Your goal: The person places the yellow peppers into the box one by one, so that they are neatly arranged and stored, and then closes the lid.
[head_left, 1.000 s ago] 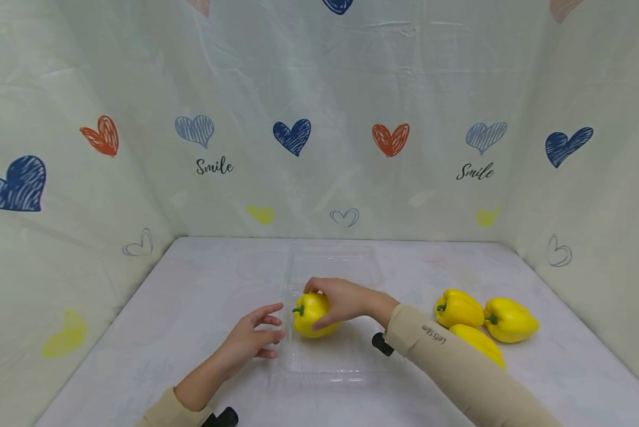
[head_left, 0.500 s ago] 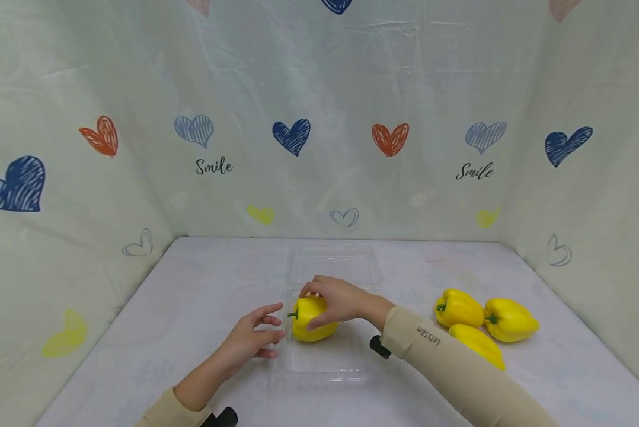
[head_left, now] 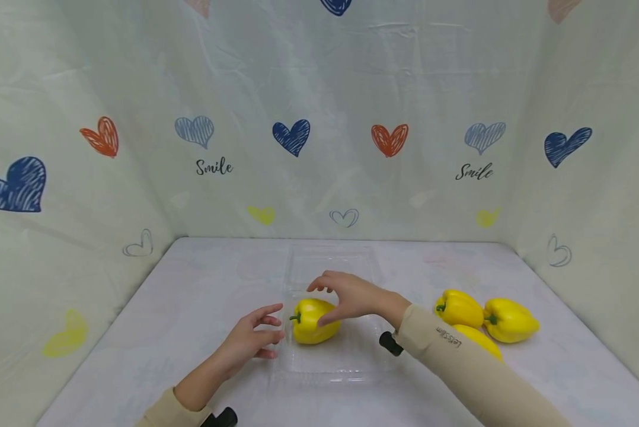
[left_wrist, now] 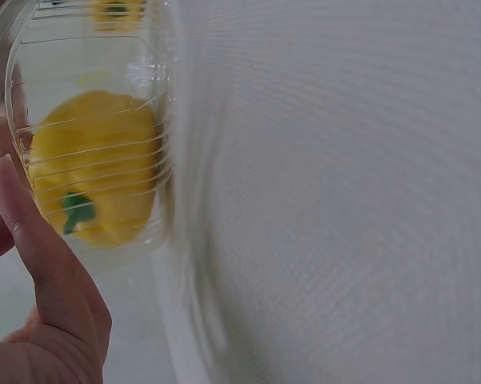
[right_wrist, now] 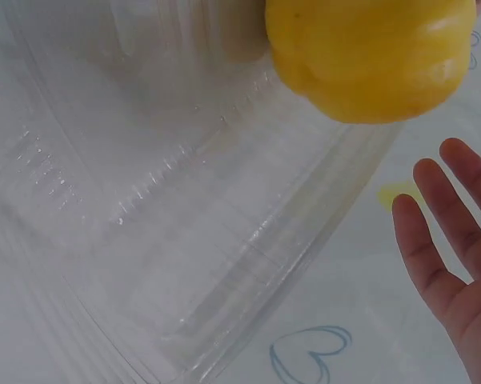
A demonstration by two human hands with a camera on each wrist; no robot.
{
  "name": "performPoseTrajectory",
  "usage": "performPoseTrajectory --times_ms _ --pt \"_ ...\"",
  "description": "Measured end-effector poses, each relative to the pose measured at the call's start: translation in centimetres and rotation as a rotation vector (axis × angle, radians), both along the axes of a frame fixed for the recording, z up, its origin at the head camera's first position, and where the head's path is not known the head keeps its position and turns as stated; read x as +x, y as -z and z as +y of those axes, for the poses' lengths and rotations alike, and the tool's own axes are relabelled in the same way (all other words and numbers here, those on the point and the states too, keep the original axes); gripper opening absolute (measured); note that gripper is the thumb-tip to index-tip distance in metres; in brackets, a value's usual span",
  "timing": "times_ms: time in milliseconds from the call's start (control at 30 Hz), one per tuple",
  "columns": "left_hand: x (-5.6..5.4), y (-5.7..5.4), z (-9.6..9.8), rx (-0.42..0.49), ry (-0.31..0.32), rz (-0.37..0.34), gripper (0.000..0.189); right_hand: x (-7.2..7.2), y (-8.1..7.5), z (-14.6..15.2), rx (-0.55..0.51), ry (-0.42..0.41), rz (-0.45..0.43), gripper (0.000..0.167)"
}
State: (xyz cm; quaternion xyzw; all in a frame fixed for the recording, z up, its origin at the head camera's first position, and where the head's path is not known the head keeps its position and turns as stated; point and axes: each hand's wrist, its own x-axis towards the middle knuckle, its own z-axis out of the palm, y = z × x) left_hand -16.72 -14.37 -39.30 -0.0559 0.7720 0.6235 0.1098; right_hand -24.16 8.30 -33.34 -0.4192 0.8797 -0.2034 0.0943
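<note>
A yellow bell pepper [head_left: 313, 321] with a green stem lies on its side in a clear plastic clamshell container [head_left: 327, 360], its stem end toward my left hand. My right hand [head_left: 354, 296] hovers over the pepper, fingers apart from it; the thumb overlaps the pepper's right side in the head view. Spread fingers [right_wrist: 420, 256] and the pepper [right_wrist: 368, 60] show apart in the right wrist view. At the container's left wall, my left hand [head_left: 246, 341] has loosely bent fingers and holds nothing. Through that ribbed wall the left wrist view shows the pepper [left_wrist: 104, 168].
The container's lid [head_left: 330, 265] lies folded back behind it. Three more yellow bell peppers are grouped at the right, one at the back [head_left: 460, 308], one at far right [head_left: 511, 320], one in front [head_left: 482, 342] partly behind my sleeve. A heart-printed curtain [head_left: 341, 190] surrounds the table.
The pepper has been lowered slightly, toward me, into the container. My right hand's fingers have come off it, and the hand has moved up and to the right. My left hand has not moved.
</note>
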Motion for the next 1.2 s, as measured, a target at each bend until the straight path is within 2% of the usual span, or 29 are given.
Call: performPoseTrajectory --times_ms 200,533,1200 --pt "0.0 -0.1 -0.1 -0.003 -0.003 -0.002 0.056 0.4 -0.7 0.8 -0.049 -0.028 0.003 0.054" --pt "0.0 0.0 0.0 -0.023 -0.022 -0.01 0.057 0.6 -1.3 2.9 -0.099 -0.017 0.071 0.051" --pt "-0.2 0.3 0.0 -0.023 -0.02 -0.015 0.058 0.4 -1.5 6.9 -0.129 0.075 0.074 0.05"
